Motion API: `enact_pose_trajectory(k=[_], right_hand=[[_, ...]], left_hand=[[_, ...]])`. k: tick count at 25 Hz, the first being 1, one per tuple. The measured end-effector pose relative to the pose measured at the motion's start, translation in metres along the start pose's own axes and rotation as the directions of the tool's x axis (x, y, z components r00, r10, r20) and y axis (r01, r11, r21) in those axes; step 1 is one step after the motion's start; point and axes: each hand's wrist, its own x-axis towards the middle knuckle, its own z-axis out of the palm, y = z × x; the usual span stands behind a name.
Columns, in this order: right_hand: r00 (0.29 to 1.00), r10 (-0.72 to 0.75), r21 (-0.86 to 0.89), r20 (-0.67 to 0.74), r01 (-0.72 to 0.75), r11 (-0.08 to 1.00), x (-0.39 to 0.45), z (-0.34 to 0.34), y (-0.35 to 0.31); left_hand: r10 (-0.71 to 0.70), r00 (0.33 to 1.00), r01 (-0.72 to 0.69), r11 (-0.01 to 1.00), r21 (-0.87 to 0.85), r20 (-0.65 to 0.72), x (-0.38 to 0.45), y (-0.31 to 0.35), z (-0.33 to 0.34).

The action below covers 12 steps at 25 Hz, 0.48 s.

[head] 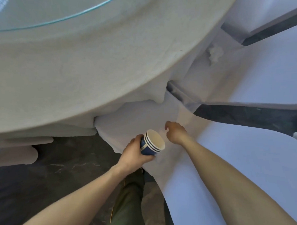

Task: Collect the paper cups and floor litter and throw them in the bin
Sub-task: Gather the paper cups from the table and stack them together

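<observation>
My left hand (133,153) grips a nested stack of blue paper cups (151,144) with white rims, tilted so the cream inside faces up and to the right. My right hand (175,132) hovers just to the right of the cups over a white-covered chair seat (136,119), fingers loosely curled and apart, holding nothing. A crumpled white piece of litter (215,54) lies on another white chair seat at the upper right, far from both hands. No bin is in view.
A round table with a white cloth (74,73) and a glass turntable (38,13) fills the upper left. White-covered chairs (261,73) crowd the right side. Dark marbled floor (53,176) shows at the lower left and between the chairs (246,118). My green trouser leg (126,198) is below.
</observation>
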Motion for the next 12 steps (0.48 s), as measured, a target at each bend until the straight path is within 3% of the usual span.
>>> enact_pose_trajectory(k=[4,6,12], right_hand=[[0.989,-0.006,0.394,-0.151,0.066,0.917,-0.081,-0.058,-0.017],[0.976,-0.013,0.466,-0.218,0.116,0.877,-0.119,-0.077,-0.028],[0.905,-0.174,0.288,-0.389,0.299,0.910,-0.230,-0.119,-0.028]], left_hand=[[0.071,0.997,-0.068,0.995,0.075,-0.035,-0.024,0.042,-0.009],[0.092,0.994,-0.088,0.994,0.063,-0.055,-0.040,0.059,-0.007],[0.192,0.948,-0.215,0.974,-0.068,-0.254,-0.104,0.133,0.015]])
